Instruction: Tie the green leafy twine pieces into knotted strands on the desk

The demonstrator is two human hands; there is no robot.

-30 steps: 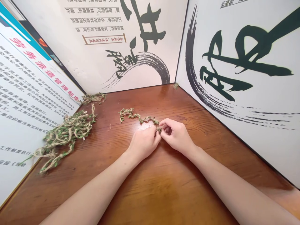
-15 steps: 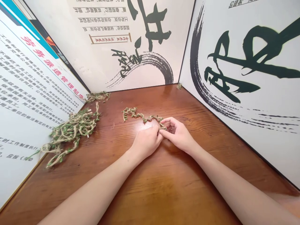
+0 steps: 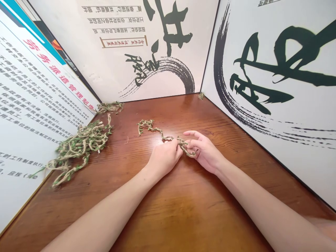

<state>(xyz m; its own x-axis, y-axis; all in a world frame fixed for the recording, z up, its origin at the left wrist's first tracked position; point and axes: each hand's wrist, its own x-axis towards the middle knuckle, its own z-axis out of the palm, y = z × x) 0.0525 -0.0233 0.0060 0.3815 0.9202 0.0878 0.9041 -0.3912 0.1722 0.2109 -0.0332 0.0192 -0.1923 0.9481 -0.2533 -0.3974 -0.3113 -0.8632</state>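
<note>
1. From here I see the left hand (image 3: 165,154) closed on a leafy twine cord (image 3: 168,138) at the table's (image 3: 173,210) middle.
2. The cord trails to the far left.
3. Right hand (image 3: 207,153): fingers partly spread at the cord's loop; whether they pinch it, I can't tell.
4. A tangled pile (image 3: 84,141) lies left.

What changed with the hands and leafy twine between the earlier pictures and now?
The right hand has shifted slightly rightward, its fingers spreading, and a loop of the leafy twine now shows between the hands. The left hand still grips the twine; the tangled pile stayed put.
</note>
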